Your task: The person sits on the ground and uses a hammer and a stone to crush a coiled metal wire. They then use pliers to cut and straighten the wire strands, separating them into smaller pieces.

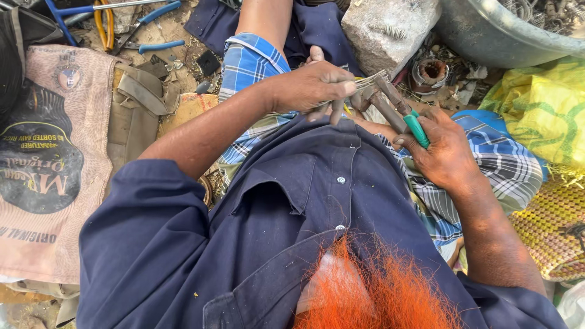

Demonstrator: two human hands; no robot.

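My left hand (314, 85) pinches a flat bundle of thin metal wires (368, 82) over my lap. My right hand (445, 152) grips a pair of rusty pliers (390, 100) with green handle sleeves, and the jaws bite the end of that wire bundle. Both hands sit close together above a blue checked cloth (247, 64) that covers my legs. I wear a dark blue shirt (292, 225).
A grey stone block (390, 27) lies just beyond the hands. A metal basin (487, 33) with wire scraps stands at top right. Blue-handled tools (149, 27) lie at top left beside a printed sack (46, 164). A yellow bag (539, 106) is on the right.
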